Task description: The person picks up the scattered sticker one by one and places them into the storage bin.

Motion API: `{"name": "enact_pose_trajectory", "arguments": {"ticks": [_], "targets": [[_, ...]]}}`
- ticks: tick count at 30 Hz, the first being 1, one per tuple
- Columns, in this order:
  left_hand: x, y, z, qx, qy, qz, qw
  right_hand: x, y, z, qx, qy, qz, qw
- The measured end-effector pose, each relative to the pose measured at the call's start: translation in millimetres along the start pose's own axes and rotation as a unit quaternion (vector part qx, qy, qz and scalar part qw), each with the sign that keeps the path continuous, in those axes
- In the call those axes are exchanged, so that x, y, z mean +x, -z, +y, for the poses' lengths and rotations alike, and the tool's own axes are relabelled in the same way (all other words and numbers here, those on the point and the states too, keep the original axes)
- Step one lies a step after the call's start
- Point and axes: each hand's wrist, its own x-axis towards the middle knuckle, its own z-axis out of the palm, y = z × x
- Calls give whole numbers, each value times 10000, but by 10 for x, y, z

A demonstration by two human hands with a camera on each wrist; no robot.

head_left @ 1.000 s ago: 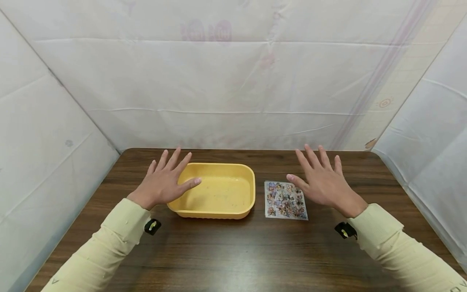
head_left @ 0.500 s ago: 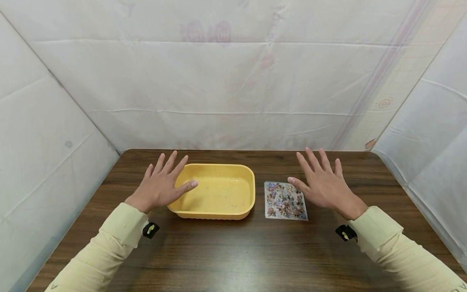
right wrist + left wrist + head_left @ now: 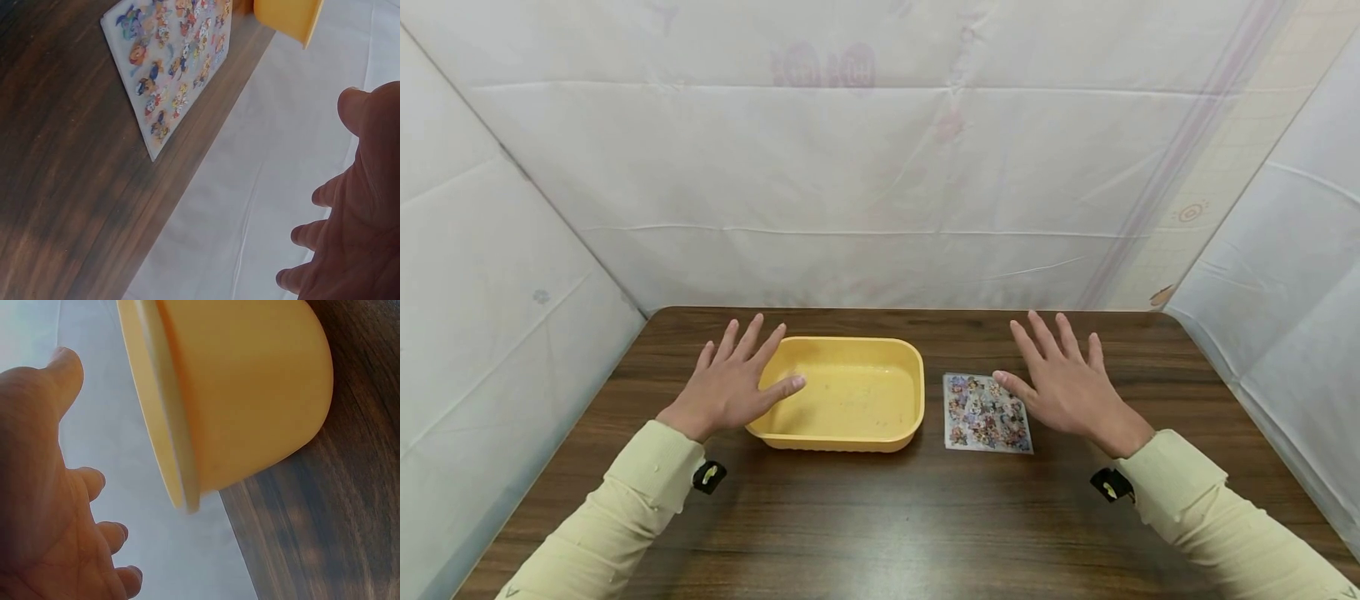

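Observation:
A yellow plastic basin (image 3: pixel 850 400) stands on the table, left of the middle. To its right lies a flat, square sheet of small colourful cartoon figures (image 3: pixel 988 417), perhaps stickers. My left hand (image 3: pixel 722 387) hovers over the basin's left end, fingers spread, holding nothing. In the left wrist view that hand (image 3: pixel 56 487) is apart from the basin's outer wall (image 3: pixel 256 381). Over the right side of the sheet, my right hand (image 3: pixel 1067 387) is held with its fingers spread and nothing in it. The right wrist view shows a gap between that hand (image 3: pixel 369 206) and the sheet (image 3: pixel 175 59).
The dark wood-grain table (image 3: pixel 880 517) reaches back to a white sheet-covered wall (image 3: pixel 850 183). Similar white walls flank it on the left (image 3: pixel 497 317) and right (image 3: pixel 1292 283). A black wrist device (image 3: pixel 709 477) is on each wrist.
Both hands have sunk slightly toward the near side, the left also drifting a little left. The basin and the sheet have stayed put.

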Motion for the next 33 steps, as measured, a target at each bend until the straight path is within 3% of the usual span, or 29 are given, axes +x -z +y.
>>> {"name": "enact_pose_trajectory", "arguments": {"ticks": [33], "targets": [[17, -110, -84, 73, 60, -116, 9999, -22, -188, 1, 89, 135, -38, 9999]]}}
